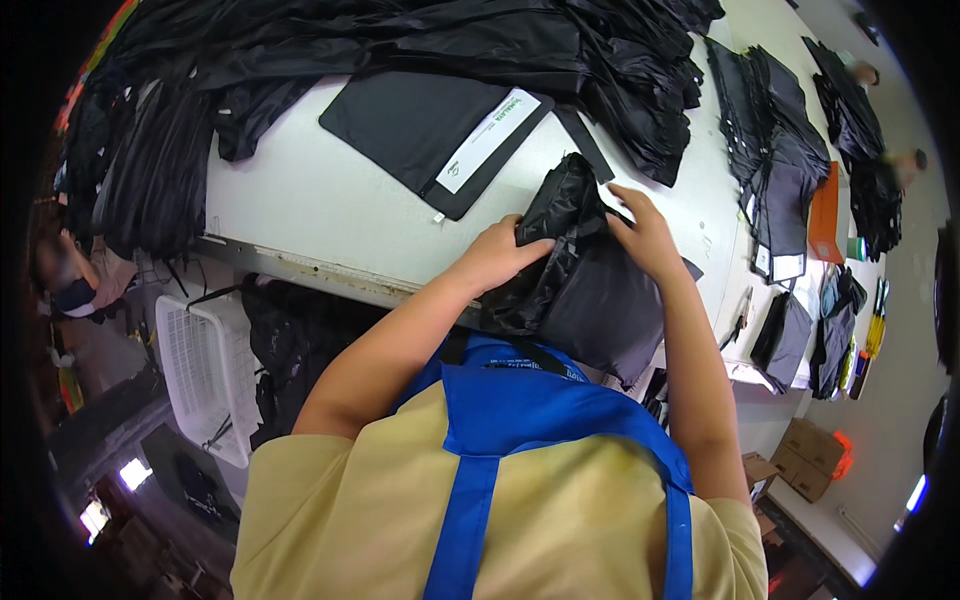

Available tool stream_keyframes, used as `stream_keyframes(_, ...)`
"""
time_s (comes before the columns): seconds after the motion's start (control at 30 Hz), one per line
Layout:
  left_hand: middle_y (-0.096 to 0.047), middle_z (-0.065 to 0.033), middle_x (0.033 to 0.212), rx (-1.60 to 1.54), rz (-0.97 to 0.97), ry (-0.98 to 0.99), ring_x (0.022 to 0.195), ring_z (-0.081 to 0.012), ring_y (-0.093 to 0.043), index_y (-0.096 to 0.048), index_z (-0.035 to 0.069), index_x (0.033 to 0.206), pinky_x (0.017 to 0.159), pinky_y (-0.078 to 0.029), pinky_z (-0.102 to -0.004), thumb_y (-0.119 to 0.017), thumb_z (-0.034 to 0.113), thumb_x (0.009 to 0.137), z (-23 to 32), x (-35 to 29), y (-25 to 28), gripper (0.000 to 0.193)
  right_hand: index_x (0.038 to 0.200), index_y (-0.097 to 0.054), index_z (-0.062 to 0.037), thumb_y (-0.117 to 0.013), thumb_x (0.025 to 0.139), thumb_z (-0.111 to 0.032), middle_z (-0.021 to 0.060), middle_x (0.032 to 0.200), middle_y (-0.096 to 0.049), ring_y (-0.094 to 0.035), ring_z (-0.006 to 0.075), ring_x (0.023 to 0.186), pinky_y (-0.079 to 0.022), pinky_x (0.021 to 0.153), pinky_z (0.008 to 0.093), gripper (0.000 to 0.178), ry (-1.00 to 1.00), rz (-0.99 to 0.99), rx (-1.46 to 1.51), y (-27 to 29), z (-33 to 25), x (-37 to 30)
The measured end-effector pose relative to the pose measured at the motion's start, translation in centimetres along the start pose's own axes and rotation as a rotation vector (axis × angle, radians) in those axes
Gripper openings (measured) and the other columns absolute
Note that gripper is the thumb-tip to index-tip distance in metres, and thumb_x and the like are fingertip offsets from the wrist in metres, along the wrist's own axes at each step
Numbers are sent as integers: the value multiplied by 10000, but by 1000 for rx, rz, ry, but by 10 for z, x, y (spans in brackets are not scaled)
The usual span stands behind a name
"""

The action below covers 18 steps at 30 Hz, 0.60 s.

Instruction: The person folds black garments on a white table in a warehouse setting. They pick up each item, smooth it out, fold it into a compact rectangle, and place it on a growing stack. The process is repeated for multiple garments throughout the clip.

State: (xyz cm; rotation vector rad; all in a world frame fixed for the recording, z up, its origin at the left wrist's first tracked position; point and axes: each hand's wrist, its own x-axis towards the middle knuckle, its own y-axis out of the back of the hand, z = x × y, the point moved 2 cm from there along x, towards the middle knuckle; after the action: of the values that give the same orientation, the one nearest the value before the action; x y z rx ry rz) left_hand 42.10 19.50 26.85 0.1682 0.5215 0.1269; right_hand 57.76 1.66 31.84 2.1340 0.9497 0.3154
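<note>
My left hand (505, 252) is closed round a crumpled bundle of shiny black fabric (562, 205), its thumb lying across the front. On the other side of the bundle is my right hand (645, 232), thumb and fingers at the upper edge of a matte black fabric pouch (610, 305); dark cloth shows between them. The pouch hangs past the table's near edge, in front of my body. Beyond my hands, a flat black fabric piece (395, 130) with a white printed label strip (488, 140) lies on the white table (270, 195). A narrow black strip (583, 143) lies beside it.
Heaped black fabric items (400, 40) cover the far side of the table. More black bundles (770, 130) lie at the right, near an orange box (825, 215). A white plastic basket (205, 370) stands lower left. Another person (80, 270) is at far left; cardboard boxes (808, 458) sit lower right.
</note>
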Motion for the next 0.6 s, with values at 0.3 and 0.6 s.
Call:
stream_keyframes(0.3, -597, -218, 1104, -498, -316, 192, 1007, -252, -601, -502, -108, 1179, 869, -474, -339, -741, 371, 732, 1, 7, 4, 698, 1188, -534, 3, -699, 787, -424, 145, 1137, -563, -532, 243, 1087, -391, 956, 329, 608, -279, -209, 283, -36, 5, 38)
stream_keyframes(0.6, -604, -263, 1046, -220, -270, -215, 1001, -367, -598, -467, -85, 1195, 896, -441, -395, -582, 583, 815, 16, -18, -37, 777, 1236, -482, 9, -756, 680, -361, 96, 1079, -574, -536, 183, 1026, -397, 939, 299, 722, -327, -399, 426, 19, -31, 19)
